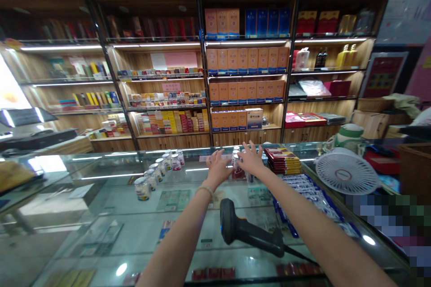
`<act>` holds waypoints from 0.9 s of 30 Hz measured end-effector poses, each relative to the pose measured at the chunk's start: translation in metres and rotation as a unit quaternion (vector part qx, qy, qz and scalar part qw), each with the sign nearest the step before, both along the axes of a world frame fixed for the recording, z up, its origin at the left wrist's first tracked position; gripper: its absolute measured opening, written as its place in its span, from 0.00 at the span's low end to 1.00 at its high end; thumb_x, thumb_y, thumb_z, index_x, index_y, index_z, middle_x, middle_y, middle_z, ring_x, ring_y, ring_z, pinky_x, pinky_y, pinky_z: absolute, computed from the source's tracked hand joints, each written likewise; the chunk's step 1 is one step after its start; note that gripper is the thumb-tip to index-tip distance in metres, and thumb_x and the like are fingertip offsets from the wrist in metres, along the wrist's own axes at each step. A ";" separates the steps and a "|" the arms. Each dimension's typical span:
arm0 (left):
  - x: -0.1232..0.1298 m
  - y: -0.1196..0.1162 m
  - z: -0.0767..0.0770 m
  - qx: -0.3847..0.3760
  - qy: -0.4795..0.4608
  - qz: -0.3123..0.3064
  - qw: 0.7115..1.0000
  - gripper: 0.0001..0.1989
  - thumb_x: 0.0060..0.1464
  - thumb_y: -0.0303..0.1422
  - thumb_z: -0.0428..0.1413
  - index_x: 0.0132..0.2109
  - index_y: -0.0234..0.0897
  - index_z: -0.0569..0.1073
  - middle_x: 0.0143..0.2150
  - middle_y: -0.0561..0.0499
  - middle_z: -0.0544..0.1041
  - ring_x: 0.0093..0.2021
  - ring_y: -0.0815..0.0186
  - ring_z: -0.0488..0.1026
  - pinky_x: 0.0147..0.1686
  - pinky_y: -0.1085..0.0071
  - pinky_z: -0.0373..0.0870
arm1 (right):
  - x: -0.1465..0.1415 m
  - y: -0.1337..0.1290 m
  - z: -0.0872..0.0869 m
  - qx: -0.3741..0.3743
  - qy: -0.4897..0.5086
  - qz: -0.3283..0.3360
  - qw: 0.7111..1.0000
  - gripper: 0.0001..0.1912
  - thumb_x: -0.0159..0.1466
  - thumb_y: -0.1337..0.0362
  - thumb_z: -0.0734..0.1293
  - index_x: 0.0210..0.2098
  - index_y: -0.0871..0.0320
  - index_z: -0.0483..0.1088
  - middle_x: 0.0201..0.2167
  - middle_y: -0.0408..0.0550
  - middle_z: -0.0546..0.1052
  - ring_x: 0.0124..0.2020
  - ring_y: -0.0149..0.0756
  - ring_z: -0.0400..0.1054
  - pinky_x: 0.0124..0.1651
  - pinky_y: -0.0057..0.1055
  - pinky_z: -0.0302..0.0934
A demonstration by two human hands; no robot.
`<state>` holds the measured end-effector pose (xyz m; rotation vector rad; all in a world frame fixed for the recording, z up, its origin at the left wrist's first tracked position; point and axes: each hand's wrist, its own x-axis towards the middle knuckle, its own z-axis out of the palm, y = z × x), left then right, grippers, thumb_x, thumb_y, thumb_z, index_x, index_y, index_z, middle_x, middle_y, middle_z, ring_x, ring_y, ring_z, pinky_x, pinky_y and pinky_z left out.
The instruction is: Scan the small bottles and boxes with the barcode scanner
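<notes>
The left hand (218, 169) and right hand (251, 159) had fingers splayed by small cans (237, 171), labels illegible; a shelved white carton (254, 119) read "洋河大曲".

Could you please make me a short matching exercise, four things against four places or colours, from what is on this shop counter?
Things:
1. Scanner
2. Fan
3. Row of small cans
4. Stacked packets

Places or colours:
A. Red and yellow
B. To the left of the left hand
C. Mostly black
D. White, with a round grille

Right pairs: 1-C, 2-D, 3-B, 4-A
</notes>
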<state>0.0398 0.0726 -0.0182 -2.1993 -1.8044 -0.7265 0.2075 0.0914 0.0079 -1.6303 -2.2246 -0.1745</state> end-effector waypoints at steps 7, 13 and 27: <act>0.001 0.004 -0.012 -0.017 0.008 -0.015 1.000 0.13 0.51 0.44 0.64 0.45 0.51 0.82 0.71 0.49 0.61 0.70 0.44 0.51 0.66 0.37 0.43 | 0.000 0.002 0.004 0.018 0.023 -0.001 1.000 0.12 0.65 0.55 0.66 0.44 0.49 0.79 0.72 0.48 0.56 0.72 0.53 0.39 0.68 0.62 0.30; 0.000 0.004 -0.011 -0.019 -0.002 -0.025 1.000 0.08 0.54 0.41 0.62 0.40 0.47 0.83 0.71 0.47 0.61 0.71 0.44 0.50 0.66 0.36 0.41 | -0.001 -0.001 0.004 0.026 0.046 0.011 0.999 0.12 0.63 0.53 0.68 0.38 0.51 0.80 0.72 0.48 0.56 0.72 0.52 0.39 0.68 0.62 0.29; -0.022 -0.031 0.016 0.036 -0.136 -0.069 0.988 0.08 0.53 0.42 0.63 0.38 0.46 0.84 0.67 0.49 0.66 0.70 0.50 0.53 0.70 0.45 0.45 | -0.002 -0.030 0.029 0.064 0.201 0.027 0.977 0.19 0.64 0.44 0.65 0.36 0.49 0.81 0.69 0.50 0.62 0.72 0.51 0.43 0.67 0.62 0.35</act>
